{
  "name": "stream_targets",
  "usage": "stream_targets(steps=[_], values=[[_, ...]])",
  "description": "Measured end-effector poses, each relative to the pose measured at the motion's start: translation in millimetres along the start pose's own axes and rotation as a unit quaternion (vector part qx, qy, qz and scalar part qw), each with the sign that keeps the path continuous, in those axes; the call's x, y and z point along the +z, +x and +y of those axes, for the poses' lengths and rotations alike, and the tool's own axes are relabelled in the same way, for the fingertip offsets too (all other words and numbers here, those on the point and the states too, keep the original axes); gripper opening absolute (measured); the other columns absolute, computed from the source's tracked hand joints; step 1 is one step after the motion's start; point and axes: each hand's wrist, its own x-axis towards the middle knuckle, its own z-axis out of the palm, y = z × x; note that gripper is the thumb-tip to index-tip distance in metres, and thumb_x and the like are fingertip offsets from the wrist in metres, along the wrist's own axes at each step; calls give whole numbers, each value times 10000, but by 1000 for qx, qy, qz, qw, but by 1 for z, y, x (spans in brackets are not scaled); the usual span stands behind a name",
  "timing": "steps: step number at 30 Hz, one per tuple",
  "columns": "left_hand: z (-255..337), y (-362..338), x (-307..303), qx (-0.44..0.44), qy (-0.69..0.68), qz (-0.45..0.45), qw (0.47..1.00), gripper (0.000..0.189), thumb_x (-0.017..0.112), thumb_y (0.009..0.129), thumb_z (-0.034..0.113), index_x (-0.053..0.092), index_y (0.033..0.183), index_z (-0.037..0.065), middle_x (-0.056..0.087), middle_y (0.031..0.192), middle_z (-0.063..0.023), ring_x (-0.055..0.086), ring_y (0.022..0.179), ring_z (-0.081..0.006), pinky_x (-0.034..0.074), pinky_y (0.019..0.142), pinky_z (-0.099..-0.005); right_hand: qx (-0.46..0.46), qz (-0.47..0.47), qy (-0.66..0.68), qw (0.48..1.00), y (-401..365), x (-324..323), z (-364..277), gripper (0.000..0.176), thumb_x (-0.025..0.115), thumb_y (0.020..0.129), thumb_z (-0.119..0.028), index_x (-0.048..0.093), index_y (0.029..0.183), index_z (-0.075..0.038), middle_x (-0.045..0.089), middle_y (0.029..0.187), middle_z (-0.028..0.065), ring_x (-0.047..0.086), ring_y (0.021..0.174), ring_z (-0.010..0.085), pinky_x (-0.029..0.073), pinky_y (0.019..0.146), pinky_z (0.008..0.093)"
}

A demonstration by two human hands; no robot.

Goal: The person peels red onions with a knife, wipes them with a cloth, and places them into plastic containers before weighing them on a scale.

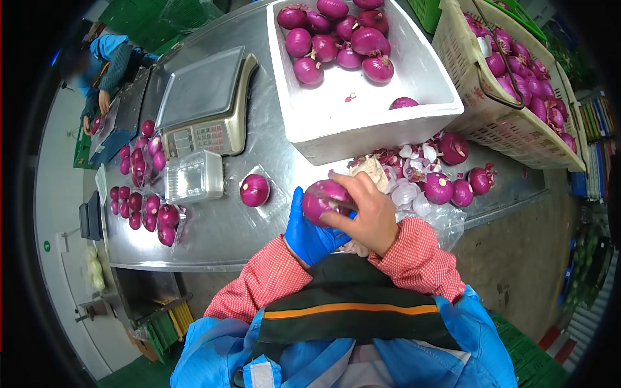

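The right hand [367,216] covers part of the onion [320,198] and what may be a small blade, the foam box [362,137] runs off the top edge, and the keys of the scale [202,94] are too small to read.

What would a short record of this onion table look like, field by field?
left hand: blue-gloved, cups a red onion from below
right hand: bare, fingers curled over the same onion
table: steel, with peelings and several onions to the right of the hands
loose onion: alone, left of the hands
foam box: white, partly filled with onions
basket: far right, full of onions
scale: behind the clear trays
another person: at the table's far left end
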Motion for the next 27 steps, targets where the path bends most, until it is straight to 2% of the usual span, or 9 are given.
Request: stream_targets(steps=[3, 7, 10, 12, 14, 16, 19, 23, 27], values=[[8, -6, -18, -87, 46, -76, 992, 790, 388, 929, 722, 423, 1418, 103, 547, 1338, -198, 626, 1095, -374, 527, 929, -548, 90, 24, 184, 978, 5, 15, 29, 268, 629, 944, -291, 686, 1006, -37, 620, 745, 98, 645, 694, 248, 507, 636, 332], [5, -6, -2, -18, 64, 49, 997, 735, 389, 949, 694, 424, 1426, 135, 555, 1336, -194, 654, 1046, -341, 568, 849, -461, 267, -74, 301, 912, 5, 5, 43, 313, 614, 961, -304, 664, 1070, -14, 677, 842, 121, 651, 738, 226, 514, 708, 337], [7, -1, 4, 57, 228, 81, 969, 693, 383, 973, 656, 397, 1457, 160, 556, 1331, -174, 651, 1047, -305, 574, 824, -409, 63, -34, 104, 992, -5, -8, 25, 409, 665, 928, -320, 614, 1203, -21, 686, 976, 160, 661, 845, 218, 524, 766, 340], [9, -1, 6, 135, 473, 85, 867, 668, 361, 993, 628, 372, 1482, 173, 556, 1320, -159, 633, 1078, -283, 567, 841, -391, 68, -66, 98, 991, -9, -17, 22, 549, 678, 910, -363, 534, 1312, -18, 668, 1094, 187, 656, 964, 242, 525, 851, 354], [14, -6, 20, 114, 556, 61, 821, 674, 593, 954, 393, 304, 1528, 191, 487, 1379, -143, 570, 1158, -258, 525, 938, -394, 114, -51, 179, 976, -12, -18, 27, 573, 666, 915, -382, 520, 1321, -5, 665, 1126, 185, 656, 1002, 271, 520, 893, 366], [6, -7, 31, 183, 690, 1, 700, 782, 718, 889, 247, 286, 1539, 199, 446, 1418, -142, 543, 1190, -252, 513, 961, -388, 188, -76, 317, 927, -14, -26, 40, 536, 589, 968, -440, 528, 1234, 22, 647, 985, 103, 635, 739, 199, 518, 654, 303], [2, 8, 26, 198, 664, -43, 719, 967, 808, 762, 80, 242, 1546, 107, 417, 1452, -123, 488, 1281, -244, 437, 1059, -389, 278, -90, 521, 802, -25, -21, 38, 488, 485, 1022, -469, 525, 1136, 4, 548, 806, 22, 461, 494, 73, 342, 415, 226], [-3, 24, 24, 238, 639, -71, 728, 915, 846, 730, 111, 319, 1474, 36, 420, 1451, -145, 460, 1319, -262, 403, 1104, -388, 275, 3, 353, 894, -32, -31, 34, 329, 527, 1019, -350, 559, 1132, -44, 578, 790, 40, 534, 541, 139, 414, 472, 267], [-6, 31, 33, 263, 656, -48, 706, 857, 868, 690, 126, 398, 1400, 28, 451, 1404, -157, 497, 1278, -272, 427, 1083, -379, -3, 81, -108, 991, -37, -68, 27, 149, 661, 834, -118, 634, 980, -102, 597, 832, 87, 612, 676, 281, 503, 602, 363]])
